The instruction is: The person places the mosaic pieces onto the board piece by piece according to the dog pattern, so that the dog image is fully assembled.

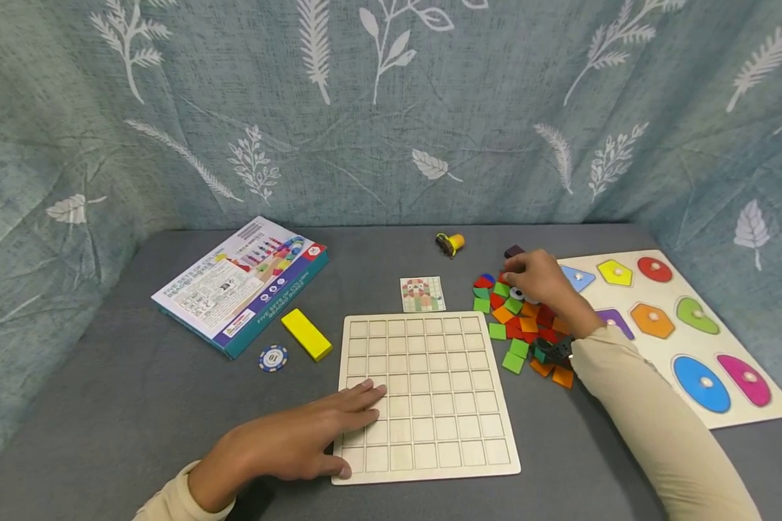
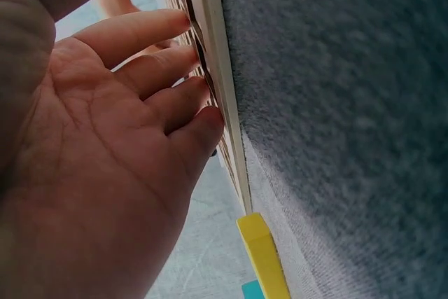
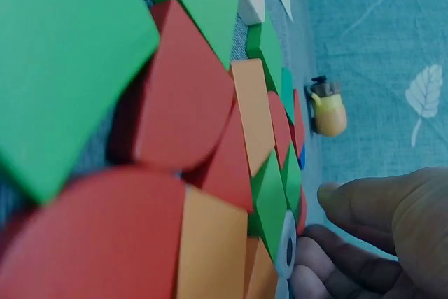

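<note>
My left hand rests with fingers spread on the left edge of a pale wooden grid board. In the left wrist view its fingertips touch the board's grid side. My right hand reaches to the far side of a pile of colored wooden pieces, green, red and orange. The right wrist view shows thumb and bent fingers apart, right by a white eye piece and a red piece, with nothing visible between them. A small patterned picture card lies just beyond the board.
To the left lie a boxed game, a yellow block and a blue-white chip. A small yellow-and-black toy sits at the back. On the right, under the right forearm, is a knobbed shape puzzle board. A patterned curtain hangs behind.
</note>
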The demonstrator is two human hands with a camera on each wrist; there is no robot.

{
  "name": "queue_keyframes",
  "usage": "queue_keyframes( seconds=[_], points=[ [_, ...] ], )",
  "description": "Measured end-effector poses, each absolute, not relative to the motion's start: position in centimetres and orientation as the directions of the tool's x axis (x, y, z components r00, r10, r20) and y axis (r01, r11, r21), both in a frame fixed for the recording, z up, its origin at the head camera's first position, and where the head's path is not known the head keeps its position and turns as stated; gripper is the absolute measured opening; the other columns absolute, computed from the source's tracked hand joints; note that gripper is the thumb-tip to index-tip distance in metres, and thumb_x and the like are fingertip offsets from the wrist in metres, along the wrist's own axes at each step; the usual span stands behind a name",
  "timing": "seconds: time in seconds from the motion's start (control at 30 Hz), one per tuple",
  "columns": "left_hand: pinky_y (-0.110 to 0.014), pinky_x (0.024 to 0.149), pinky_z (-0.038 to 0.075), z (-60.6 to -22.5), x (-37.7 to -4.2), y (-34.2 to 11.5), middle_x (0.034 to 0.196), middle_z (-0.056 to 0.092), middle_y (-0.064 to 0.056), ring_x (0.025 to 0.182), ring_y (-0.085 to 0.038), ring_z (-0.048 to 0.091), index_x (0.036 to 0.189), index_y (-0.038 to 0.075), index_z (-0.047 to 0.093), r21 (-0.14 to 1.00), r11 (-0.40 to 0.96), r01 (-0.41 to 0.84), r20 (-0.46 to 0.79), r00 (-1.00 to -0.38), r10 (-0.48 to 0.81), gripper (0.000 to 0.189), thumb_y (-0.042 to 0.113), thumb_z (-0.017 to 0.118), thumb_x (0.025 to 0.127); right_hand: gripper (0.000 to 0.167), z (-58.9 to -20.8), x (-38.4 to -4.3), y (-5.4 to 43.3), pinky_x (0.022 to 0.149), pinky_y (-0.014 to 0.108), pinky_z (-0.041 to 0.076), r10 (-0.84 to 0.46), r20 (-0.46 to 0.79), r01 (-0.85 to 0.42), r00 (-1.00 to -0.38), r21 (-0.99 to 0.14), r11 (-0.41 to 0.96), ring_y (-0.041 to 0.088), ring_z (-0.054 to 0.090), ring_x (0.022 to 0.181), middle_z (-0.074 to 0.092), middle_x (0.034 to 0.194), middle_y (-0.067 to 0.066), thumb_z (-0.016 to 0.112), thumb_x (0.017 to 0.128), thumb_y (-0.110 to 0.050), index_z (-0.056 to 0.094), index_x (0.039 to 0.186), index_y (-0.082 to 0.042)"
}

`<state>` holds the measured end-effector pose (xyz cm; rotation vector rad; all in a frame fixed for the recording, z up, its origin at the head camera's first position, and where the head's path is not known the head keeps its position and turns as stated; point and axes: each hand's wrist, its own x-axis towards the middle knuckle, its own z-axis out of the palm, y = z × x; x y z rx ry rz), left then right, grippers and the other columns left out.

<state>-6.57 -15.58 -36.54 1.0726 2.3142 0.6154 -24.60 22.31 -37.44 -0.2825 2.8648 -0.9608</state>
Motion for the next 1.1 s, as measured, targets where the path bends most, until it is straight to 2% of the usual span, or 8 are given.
queue_keyframes(
  seconds=[0.2, 0.37, 0.57, 0.83, 1.1],
  points=[
    [-0.039, 0.113, 0.027, -36.7, -6.5, -15.6, 0.160, 0.021, 0.000, 0.147, -0.020, 0.012, 0.143, 0.002, 0.046, 0.601, 0.591, 0.538, -0.258, -0.569, 0.781, 0.068, 0.016, 0.077, 0.084, 0.030, -37.5, -25.0, 21.7, 0.067, 0.035, 0.049, -0.200, -0.031, -0.147, -0.979, -0.570, 0.808, 0.029, 0.059, 0.085, 0.066, 0.106, 0.022, 0.062, 0.094, -0.010, 0.065, 0.119, 0.007],
    [-0.041, 0.114, 0.025, -36.8, -6.4, -15.6, 0.161, 0.018, 0.001, 0.147, -0.019, 0.010, 0.145, 0.003, 0.044, 0.607, 0.595, 0.527, -0.270, -0.568, 0.778, 0.074, 0.017, 0.079, 0.082, 0.032, -37.4, -25.1, 21.3, 0.063, 0.031, 0.047, -0.165, -0.081, -0.094, -0.983, -0.550, 0.830, 0.026, 0.057, 0.078, 0.065, 0.101, 0.022, 0.061, 0.094, -0.010, 0.064, 0.119, 0.010],
    [-0.042, 0.115, 0.022, -36.9, -6.4, -15.8, 0.162, 0.015, 0.003, 0.147, -0.018, 0.008, 0.148, 0.005, 0.039, 0.621, 0.593, 0.513, -0.281, -0.560, 0.779, 0.079, 0.018, 0.079, 0.082, 0.024, -37.5, -25.0, 21.2, 0.062, 0.032, 0.049, -0.148, -0.101, -0.068, -0.984, -0.553, 0.830, 0.026, 0.058, 0.077, 0.064, 0.097, 0.020, 0.062, 0.094, -0.009, 0.066, 0.110, 0.008],
    [-0.042, 0.115, 0.022, -36.9, -6.4, -15.8, 0.162, 0.014, 0.003, 0.147, -0.018, 0.008, 0.149, 0.005, 0.038, 0.630, 0.589, 0.507, -0.280, -0.559, 0.781, 0.080, 0.018, 0.080, 0.081, 0.012, -37.4, -25.0, 21.3, 0.059, 0.033, 0.047, -0.154, -0.049, -0.095, -0.987, -0.597, 0.797, 0.025, 0.057, 0.072, 0.063, 0.090, 0.016, 0.063, 0.093, -0.007, 0.062, 0.100, 0.002],
    [-0.042, 0.115, 0.021, -37.0, -6.4, -15.9, 0.162, 0.013, 0.002, 0.147, -0.019, 0.008, 0.149, 0.005, 0.038, 0.627, 0.582, 0.517, -0.270, -0.557, 0.785, 0.080, 0.018, 0.079, 0.082, 0.017, -36.9, -24.5, 20.9, 0.069, 0.039, 0.048, -0.165, 0.085, -0.182, -0.983, -0.614, 0.768, 0.029, 0.058, 0.079, 0.064, 0.096, 0.019, 0.058, 0.096, -0.008, 0.064, 0.107, 0.004]
  ],
)
